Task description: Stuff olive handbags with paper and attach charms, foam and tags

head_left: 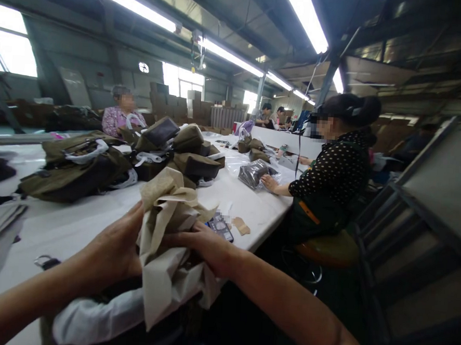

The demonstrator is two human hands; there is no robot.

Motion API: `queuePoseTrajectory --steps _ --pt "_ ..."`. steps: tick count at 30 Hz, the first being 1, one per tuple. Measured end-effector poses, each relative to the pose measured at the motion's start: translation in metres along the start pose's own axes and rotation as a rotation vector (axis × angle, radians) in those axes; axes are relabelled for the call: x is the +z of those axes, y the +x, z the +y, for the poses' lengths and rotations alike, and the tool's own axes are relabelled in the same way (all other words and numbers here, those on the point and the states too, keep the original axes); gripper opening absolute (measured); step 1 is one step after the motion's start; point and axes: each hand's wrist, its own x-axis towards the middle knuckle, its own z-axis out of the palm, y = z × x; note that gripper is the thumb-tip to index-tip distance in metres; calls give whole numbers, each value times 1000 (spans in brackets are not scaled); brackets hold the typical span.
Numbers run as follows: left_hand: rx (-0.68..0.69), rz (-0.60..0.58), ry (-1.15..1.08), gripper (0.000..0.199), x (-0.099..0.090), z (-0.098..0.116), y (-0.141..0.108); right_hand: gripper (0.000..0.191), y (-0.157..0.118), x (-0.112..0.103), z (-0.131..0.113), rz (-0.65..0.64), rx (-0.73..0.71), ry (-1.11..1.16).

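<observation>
Crumpled beige paper (162, 272) is bunched between my two hands. My left hand (122, 244) presses on its left side, with most of the fingers hidden behind the paper. From the right, my right hand (206, 249) grips the same bundle, its fingers partly tucked into the folds. Just below the paper, close to my body, is a dark olive bag (49, 328), only partly visible. Its handle (100, 315) is wrapped in white material, and a metal ring (45, 260) shows at its left end.
Olive and dark bags (86, 169) are heaped across the white table (232, 204). A phone (221, 226) and a brown scrap (242, 226) lie beyond my right hand. At right, a seated co-worker (332, 163) touches a plastic-wrapped bag (254, 173). A rack (418, 231) stands far right.
</observation>
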Motion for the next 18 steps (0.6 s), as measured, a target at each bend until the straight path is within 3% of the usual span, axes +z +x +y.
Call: queuePoseTrajectory --steps 2,4,6,8,11,13,15,18 --pt "-53 3 -23 78 -5 -1 -6 71 -12 -9 -9 -129 0 -61" --pt "-109 8 -36 72 -9 -3 -11 67 -28 -19 -15 -139 -96 -350" --pt "-185 31 -57 69 -12 -5 -13 67 -45 -30 -11 -8 -261 -718" --pt "-257 70 -90 70 -14 -6 -15 79 -57 -40 1 181 -410 -976" --pt "-292 70 -167 66 -17 -6 -18 120 -56 -60 23 406 -422 -1035" --pt "-286 31 -208 63 -15 -9 -19 128 -43 -71 31 477 -371 -952" --pt "-261 0 -192 64 -10 -15 -19 108 -25 -76 29 445 -376 -854" --pt "-161 -13 -9 68 2 -26 -19 52 -1 -59 23 343 -447 -629"
